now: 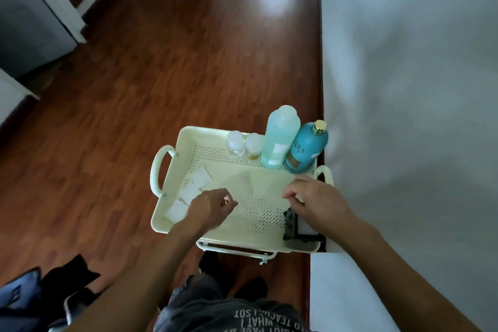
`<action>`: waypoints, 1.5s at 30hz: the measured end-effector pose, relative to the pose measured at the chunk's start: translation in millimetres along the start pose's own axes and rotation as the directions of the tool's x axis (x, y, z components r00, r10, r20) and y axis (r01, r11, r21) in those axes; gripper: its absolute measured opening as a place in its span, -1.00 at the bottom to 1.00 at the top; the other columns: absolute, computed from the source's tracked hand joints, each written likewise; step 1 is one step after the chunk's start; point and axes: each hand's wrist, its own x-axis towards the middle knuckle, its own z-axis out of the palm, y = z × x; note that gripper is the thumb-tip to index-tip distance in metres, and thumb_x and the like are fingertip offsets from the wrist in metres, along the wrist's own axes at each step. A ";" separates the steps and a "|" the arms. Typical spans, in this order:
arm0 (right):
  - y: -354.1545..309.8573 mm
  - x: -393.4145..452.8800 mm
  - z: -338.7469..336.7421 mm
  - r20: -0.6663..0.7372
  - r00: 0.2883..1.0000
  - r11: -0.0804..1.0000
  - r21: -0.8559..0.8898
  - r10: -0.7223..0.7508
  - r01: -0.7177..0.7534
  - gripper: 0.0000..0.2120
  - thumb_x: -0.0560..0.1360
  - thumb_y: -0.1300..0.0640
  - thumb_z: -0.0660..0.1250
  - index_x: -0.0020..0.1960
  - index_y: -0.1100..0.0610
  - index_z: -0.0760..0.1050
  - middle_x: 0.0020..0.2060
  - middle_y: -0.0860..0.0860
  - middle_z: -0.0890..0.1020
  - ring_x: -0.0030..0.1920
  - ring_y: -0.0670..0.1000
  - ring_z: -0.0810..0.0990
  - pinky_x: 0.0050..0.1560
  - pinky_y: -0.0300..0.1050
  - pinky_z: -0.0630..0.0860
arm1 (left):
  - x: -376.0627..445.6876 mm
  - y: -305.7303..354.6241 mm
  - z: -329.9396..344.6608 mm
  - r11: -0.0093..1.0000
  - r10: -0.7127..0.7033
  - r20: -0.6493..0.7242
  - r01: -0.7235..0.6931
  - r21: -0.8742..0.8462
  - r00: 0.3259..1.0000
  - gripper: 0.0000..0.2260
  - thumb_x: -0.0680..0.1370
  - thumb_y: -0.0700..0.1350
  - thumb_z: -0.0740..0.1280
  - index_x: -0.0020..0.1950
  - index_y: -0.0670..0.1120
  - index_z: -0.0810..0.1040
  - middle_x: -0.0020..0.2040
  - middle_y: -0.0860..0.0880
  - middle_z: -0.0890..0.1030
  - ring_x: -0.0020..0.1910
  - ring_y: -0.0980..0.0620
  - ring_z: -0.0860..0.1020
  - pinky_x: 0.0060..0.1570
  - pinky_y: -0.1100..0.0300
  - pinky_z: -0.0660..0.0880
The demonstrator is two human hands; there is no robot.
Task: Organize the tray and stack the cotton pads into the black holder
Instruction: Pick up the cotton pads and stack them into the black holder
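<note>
A cream perforated tray (188, 140) tops a small cart. Three white square cotton pads (200, 177) lie in a row along its left side, the nearest (176, 210) by the front left corner. The black holder (291, 224) stands in the front right corner, partly hidden by my right wrist. My left hand (208, 209) hovers over the tray beside the pads, fingers loosely curled, nothing visible in it. Over the tray's right side, just behind the holder, my right hand (314, 201) has its fingers bent. Whether it holds a pad is hidden.
At the tray's back right stand two small clear jars (244, 144), a tall pale green bottle (281, 137) and a teal bottle with a gold cap (307, 147). A white bed (404, 89) borders the cart's right side. Wooden floor lies to the left, dark clothes at bottom left.
</note>
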 end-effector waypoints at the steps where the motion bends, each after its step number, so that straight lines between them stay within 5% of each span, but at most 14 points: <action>1: -6.3 6.8 3.5 0.025 1.000 1.000 -0.005 -0.011 0.012 -0.94 0.53 0.10 0.33 -0.02 -0.02 0.57 -0.06 -0.13 0.59 -0.10 -0.07 0.59 -0.08 -0.05 0.56 | -1.4 -9.0 -1.7 1.000 -0.026 -0.003 0.026 0.017 1.000 -0.85 0.54 0.14 0.36 -0.06 0.09 0.61 -0.20 0.13 0.62 -0.15 0.06 0.60 -0.15 0.17 0.45; 7: -38.9 36.8 41.2 0.166 0.986 0.999 -0.028 0.025 -0.020 -0.98 0.51 0.03 0.27 -0.09 -0.04 0.46 -0.16 -0.13 0.58 -0.17 -0.06 0.55 -0.11 -0.04 0.55 | -10.7 -55.5 -12.1 0.980 -0.171 -0.029 0.173 0.093 0.985 -0.88 0.54 0.00 0.34 0.03 0.06 0.62 -0.02 0.04 0.69 -0.02 -0.04 0.62 -0.03 0.08 0.52; 12: -52.3 56.5 86.5 0.278 0.955 0.995 -0.024 0.102 -0.099 -0.77 0.50 -0.15 0.29 -0.07 0.01 0.50 -0.16 -0.06 0.64 -0.15 0.03 0.58 -0.12 -0.07 0.52 | -11.0 -86.1 -17.8 0.961 -0.231 -0.023 0.232 0.152 0.973 -0.89 0.55 0.00 0.32 0.05 0.07 0.58 0.06 0.05 0.65 0.02 -0.06 0.60 -0.02 0.12 0.48; 18: -61.2 75.1 135.9 0.369 0.916 0.983 0.033 0.157 -0.182 -0.77 0.53 -0.04 0.30 0.09 0.04 0.59 0.04 0.01 0.69 0.05 0.07 0.63 0.02 -0.11 0.53 | 3.5 -105.0 -24.7 0.923 -0.151 0.047 0.124 0.365 0.987 -0.78 0.57 -0.10 0.27 0.21 0.04 0.55 0.17 -0.01 0.58 0.11 -0.10 0.60 0.06 0.05 0.55; 24: -78.4 92.3 171.9 0.351 0.918 0.974 0.061 0.185 -0.220 -0.80 0.55 0.00 0.30 0.09 0.06 0.56 0.03 0.01 0.66 0.03 0.07 0.62 0.02 -0.06 0.55 | 20.6 -103.6 -31.9 0.797 -0.021 0.197 -0.103 0.595 0.980 -0.74 0.58 -0.12 0.28 0.27 -0.03 0.48 0.07 -0.05 0.56 0.04 -0.12 0.62 -0.04 0.00 0.59; 32: -94.4 105.6 210.7 0.311 0.908 0.939 0.105 0.281 -0.327 -0.72 0.54 -0.14 0.32 0.11 0.03 0.49 0.06 0.02 0.56 0.02 0.07 0.59 0.03 -0.08 0.49 | 28.9 -94.1 -34.4 0.733 -0.011 0.244 -0.158 0.662 0.970 -0.82 0.56 -0.25 0.29 0.14 -0.10 0.54 0.03 -0.07 0.57 0.00 -0.13 0.63 -0.17 0.05 0.52; 45: -97.9 108.5 222.7 0.284 0.912 0.940 0.080 0.296 -0.331 -0.75 0.58 -0.08 0.28 0.13 0.04 0.56 0.13 0.07 0.49 -0.01 0.12 0.61 -0.01 -0.08 0.52 | 32.9 -96.4 -34.7 0.698 -0.010 0.282 -0.195 0.689 0.959 -0.82 0.54 -0.29 0.29 0.08 -0.12 0.60 0.01 -0.06 0.60 -0.02 -0.13 0.65 -0.20 0.06 0.52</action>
